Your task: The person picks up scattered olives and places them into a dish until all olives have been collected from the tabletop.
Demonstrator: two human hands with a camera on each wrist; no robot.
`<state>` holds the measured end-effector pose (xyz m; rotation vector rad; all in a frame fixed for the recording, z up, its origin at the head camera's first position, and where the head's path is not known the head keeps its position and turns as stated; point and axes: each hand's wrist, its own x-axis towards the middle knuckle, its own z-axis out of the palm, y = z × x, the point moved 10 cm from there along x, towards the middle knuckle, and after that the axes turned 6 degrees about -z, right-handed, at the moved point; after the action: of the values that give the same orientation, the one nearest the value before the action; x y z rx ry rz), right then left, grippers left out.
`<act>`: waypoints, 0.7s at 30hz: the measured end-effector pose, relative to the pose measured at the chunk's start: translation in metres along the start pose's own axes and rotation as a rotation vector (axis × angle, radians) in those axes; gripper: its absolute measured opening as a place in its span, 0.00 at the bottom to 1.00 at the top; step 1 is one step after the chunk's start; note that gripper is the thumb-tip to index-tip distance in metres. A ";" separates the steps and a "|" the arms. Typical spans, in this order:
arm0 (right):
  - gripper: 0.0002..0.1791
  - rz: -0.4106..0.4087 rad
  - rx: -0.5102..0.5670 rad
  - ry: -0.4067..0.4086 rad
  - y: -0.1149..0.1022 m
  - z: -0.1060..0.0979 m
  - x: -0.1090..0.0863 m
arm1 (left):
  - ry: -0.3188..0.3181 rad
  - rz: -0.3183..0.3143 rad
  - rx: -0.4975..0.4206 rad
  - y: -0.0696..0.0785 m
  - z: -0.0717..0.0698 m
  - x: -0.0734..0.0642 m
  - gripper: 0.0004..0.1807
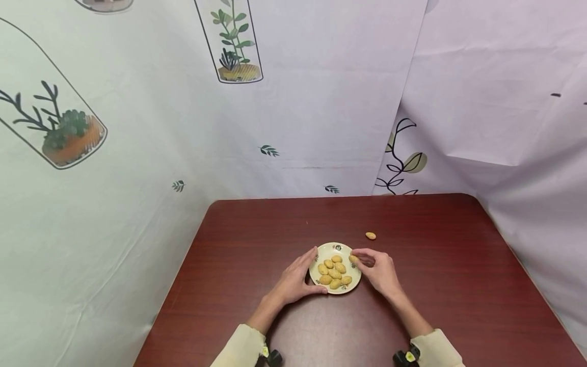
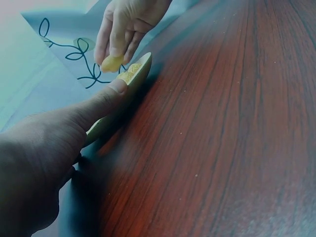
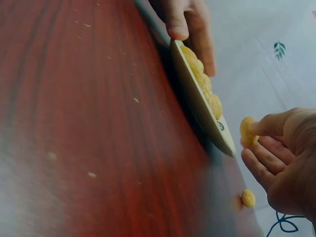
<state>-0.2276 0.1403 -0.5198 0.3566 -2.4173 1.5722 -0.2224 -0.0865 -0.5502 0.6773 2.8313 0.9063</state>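
A small pale-yellow plate (image 1: 325, 250) with dark printed motifs carries several yellow, oval, wrinkled nuts (image 1: 335, 274). My left hand (image 1: 293, 281) holds this plate at its left side, thumb on the near rim and fingers along the far left edge. Over the plate's right rim, my right hand (image 1: 383, 271) pinches one yellow nut (image 3: 248, 132) between thumb and fingertips. In the left wrist view that held nut (image 2: 112, 63) shows just above the plate's far edge.
Another yellow nut (image 1: 370, 235) lies by itself on the dark red wooden table (image 1: 257, 229), behind and right of the plate. White cloth (image 1: 312, 127) printed with plants hangs behind the table and at both sides.
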 end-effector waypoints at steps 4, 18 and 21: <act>0.11 -0.010 -0.022 -0.005 -0.001 0.004 -0.004 | 0.000 0.002 0.005 0.000 0.001 0.000 0.64; 0.13 -0.009 -0.095 -0.076 -0.007 0.014 -0.010 | 0.002 0.001 0.012 0.001 0.001 0.000 0.63; 0.13 -0.030 -0.118 -0.084 -0.009 0.015 -0.010 | 0.003 -0.001 0.012 0.001 0.000 0.000 0.63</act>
<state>-0.2164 0.1239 -0.5214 0.4430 -2.5414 1.4213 -0.2219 -0.0858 -0.5496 0.6770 2.8419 0.8915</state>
